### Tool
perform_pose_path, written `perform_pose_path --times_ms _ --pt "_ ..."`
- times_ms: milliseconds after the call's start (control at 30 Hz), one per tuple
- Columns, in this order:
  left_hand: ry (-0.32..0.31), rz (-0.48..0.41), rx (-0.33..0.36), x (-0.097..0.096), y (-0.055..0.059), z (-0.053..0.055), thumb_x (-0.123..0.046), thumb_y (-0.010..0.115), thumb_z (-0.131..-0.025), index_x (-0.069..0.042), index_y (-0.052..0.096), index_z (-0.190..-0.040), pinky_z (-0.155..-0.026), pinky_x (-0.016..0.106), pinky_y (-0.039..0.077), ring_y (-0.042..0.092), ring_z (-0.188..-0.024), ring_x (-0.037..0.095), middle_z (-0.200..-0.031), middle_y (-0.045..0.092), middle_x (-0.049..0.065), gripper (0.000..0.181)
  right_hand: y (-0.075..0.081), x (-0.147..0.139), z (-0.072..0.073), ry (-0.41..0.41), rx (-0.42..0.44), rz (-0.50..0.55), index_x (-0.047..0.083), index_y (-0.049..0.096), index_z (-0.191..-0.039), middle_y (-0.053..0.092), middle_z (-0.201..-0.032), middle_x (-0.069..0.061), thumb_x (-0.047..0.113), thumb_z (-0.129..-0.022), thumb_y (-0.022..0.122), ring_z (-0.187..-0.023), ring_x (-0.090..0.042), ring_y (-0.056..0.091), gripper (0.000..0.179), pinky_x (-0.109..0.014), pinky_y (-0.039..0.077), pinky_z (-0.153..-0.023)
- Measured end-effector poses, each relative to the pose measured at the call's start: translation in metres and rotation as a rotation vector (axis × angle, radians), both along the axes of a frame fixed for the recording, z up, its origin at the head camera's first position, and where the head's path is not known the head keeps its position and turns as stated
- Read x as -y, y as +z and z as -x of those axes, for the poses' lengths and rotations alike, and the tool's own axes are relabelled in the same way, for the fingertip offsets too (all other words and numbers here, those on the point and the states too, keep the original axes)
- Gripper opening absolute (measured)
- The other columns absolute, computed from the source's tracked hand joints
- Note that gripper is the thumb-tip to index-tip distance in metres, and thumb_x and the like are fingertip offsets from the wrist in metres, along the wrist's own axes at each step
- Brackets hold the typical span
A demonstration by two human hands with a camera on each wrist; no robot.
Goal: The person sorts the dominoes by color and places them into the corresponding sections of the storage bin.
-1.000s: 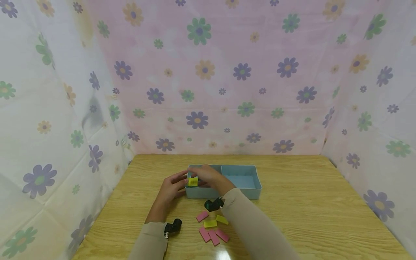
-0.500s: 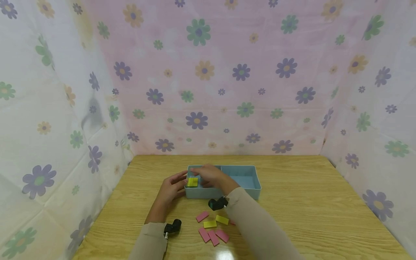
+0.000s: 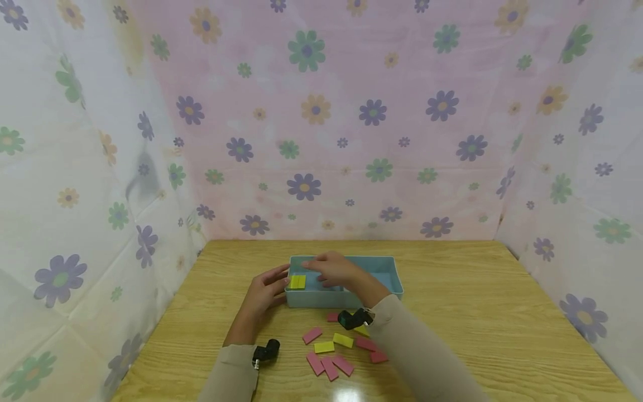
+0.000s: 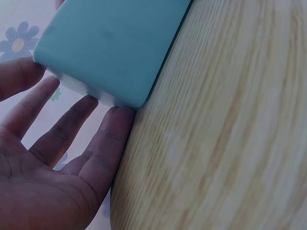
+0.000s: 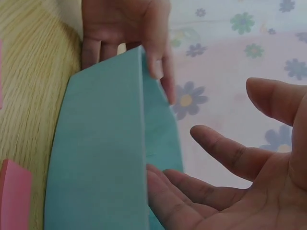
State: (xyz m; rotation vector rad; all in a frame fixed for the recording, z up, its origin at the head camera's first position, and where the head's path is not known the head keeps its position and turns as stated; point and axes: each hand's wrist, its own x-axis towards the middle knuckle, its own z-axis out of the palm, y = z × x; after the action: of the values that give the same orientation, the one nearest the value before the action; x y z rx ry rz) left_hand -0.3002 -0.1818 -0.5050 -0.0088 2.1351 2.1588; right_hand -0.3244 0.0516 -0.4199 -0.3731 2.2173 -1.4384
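A light blue divided box (image 3: 313, 300) stands on the table. Side by side at the left end of its left compartment lie yellow rectangular tiles (image 3: 297, 282). My left hand (image 3: 263, 293) touches the box's left end, fingertips against the outer wall in the left wrist view; its thumb lies near the rim. Over the left compartment reaches my right hand (image 3: 337, 271), some fingers dipping inside the rim. In the right wrist view that hand (image 5: 230, 191) has spread fingers and holds nothing. The forearm hides part of the box's right side.
Several pink tiles (image 3: 315, 363) and yellow tiles (image 3: 324, 347) lie loose on the wooden table (image 3: 452, 324) in front of the box. My right sleeve covers some of them. Flowered cloth (image 3: 346, 128) encloses the table at the back and sides.
My right hand has drawn back to the right from the yellow tiles, which show more fully now. More loose tiles appear beside the right sleeve. The left hand stays in place.
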Motion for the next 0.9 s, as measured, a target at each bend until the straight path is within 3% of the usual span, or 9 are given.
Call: perform_pose_path --times_ms 233,433,733,900 --pt "0.001 0.013 0.005 -0.001 0.001 0.000 -0.016 0.066 -0.102 -0.016 0.059 -0.148 -0.096 0.049 0.059 0.063 -0.128 0.039 -0.151 0.055 0.018 0.047 0.007 -0.019 -0.015 0.024 -0.054 0.044 0.010 0.059 -0.142 0.058 -0.147 -0.013 0.052 -0.100 0.065 -0.135 -0.042 0.056 0.060 -0.053 0.054 -0.105" --pt "0.007 0.022 0.001 -0.001 0.000 -0.001 -0.015 0.065 -0.102 -0.016 0.058 -0.149 -0.097 0.051 0.058 0.064 -0.127 0.040 -0.151 0.055 0.019 0.047 0.008 -0.042 -0.032 0.035 -0.094 0.099 0.014 0.063 -0.138 0.063 -0.142 -0.009 0.045 -0.103 0.063 -0.128 -0.032 0.062 0.047 -0.052 0.053 -0.106" --pt "0.022 0.014 0.017 -0.002 -0.001 -0.001 -0.014 0.065 -0.102 -0.015 0.058 -0.148 -0.099 0.051 0.058 0.062 -0.129 0.040 -0.153 0.053 0.019 0.047 -0.007 -0.081 -0.051 0.048 -0.156 0.131 0.008 0.064 -0.137 0.064 -0.136 -0.016 0.036 -0.105 0.061 -0.123 -0.038 0.065 0.043 -0.046 0.057 -0.101" --pt "0.010 0.008 0.011 -0.001 -0.002 0.001 -0.016 0.067 -0.102 -0.016 0.058 -0.148 -0.097 0.049 0.059 0.062 -0.129 0.039 -0.153 0.053 0.019 0.047 -0.019 -0.099 -0.058 0.040 -0.191 0.106 0.011 0.066 -0.135 0.063 -0.138 -0.019 0.036 -0.104 0.063 -0.118 -0.032 0.067 0.040 -0.049 0.057 -0.101"
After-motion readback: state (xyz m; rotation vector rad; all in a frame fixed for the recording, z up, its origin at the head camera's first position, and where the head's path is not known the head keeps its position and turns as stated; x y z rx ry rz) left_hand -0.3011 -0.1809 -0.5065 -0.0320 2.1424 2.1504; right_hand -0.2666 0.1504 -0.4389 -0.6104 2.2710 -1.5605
